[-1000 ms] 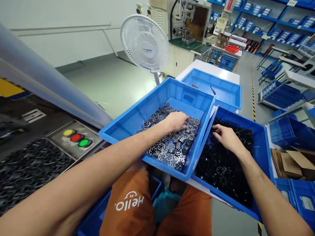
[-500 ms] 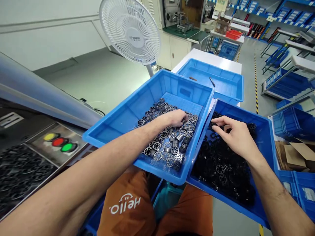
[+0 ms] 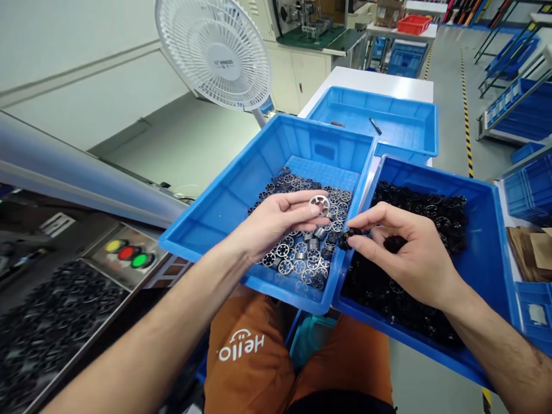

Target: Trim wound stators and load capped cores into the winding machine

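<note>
- Looks like a factory workshop
- Fitted with a machine (image 3: 314, 27) and push buttons (image 3: 126, 253)
- Marked with striped floor tape (image 3: 466, 115)
- Stocked with spoked parts (image 3: 313, 245) in a blue bin (image 3: 224, 204)

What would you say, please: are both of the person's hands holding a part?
Yes, the left hand holds a silver spoked ring between thumb and fingers, and the right hand pinches a small black part.

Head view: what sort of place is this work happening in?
Probably a factory or workshop: blue bins hold many similar small wheel-like parts, a machine stands behind, and yellow-and-black striped lines mark the floor.
</note>
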### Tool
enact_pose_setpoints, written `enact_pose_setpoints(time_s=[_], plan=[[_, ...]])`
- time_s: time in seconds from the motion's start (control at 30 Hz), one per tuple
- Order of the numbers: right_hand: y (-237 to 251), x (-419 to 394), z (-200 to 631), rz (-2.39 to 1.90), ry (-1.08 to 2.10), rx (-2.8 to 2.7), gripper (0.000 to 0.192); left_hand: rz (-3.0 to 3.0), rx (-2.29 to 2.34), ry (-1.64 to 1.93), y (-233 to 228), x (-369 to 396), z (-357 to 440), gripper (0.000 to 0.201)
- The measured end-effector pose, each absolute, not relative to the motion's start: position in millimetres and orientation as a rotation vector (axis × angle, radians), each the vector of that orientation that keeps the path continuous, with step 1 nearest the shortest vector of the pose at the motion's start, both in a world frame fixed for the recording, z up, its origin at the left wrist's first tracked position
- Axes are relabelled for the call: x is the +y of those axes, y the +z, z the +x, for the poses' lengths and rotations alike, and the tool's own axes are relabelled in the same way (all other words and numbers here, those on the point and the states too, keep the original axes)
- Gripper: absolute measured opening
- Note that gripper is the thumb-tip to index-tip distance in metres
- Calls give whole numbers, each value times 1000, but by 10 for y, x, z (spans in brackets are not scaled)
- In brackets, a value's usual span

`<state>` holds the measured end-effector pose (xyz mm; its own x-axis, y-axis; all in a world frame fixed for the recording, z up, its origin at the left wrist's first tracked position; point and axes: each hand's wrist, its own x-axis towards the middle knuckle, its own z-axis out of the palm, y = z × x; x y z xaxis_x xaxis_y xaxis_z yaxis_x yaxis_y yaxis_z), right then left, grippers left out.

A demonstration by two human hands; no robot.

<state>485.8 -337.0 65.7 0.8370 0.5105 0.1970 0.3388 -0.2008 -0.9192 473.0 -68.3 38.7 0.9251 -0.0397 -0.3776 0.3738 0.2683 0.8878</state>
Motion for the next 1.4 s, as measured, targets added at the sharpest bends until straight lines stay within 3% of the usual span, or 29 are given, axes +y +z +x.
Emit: enact_pose_setpoints(time_s=[0.13,0.23,0.57,0.73,0.9,1.03,1.17,1.4], plan=[[636,-3361,4847,-1785,123,-691,11,1216,311,-254,329,-817,4461,54],[630,-3356,4842,-1781,91,-700,14,1150,298,-214,238,-869,4376,46],[595,-3342,4816,-1850,112,-687,14,1100,242,-212,205,-952,4241,47],[565,-3335,4791,-1890,12,-718,25,986,227,-240,211,-967,4211,42],[578,-3315,4768,-1952,-106,-734,10,1114,122,-184,209,-974,4206,43],[573,-3312,4780,-1932,-112,-756,11,1122,121,-217,183,-961,4187,41],[553,-3319,4809,-1888,-86,-795,15,1099,137,-242,134,-930,4155,56],[547,-3321,4833,-1788,-30,-861,12,1075,83,-325,99,-887,4116,49]])
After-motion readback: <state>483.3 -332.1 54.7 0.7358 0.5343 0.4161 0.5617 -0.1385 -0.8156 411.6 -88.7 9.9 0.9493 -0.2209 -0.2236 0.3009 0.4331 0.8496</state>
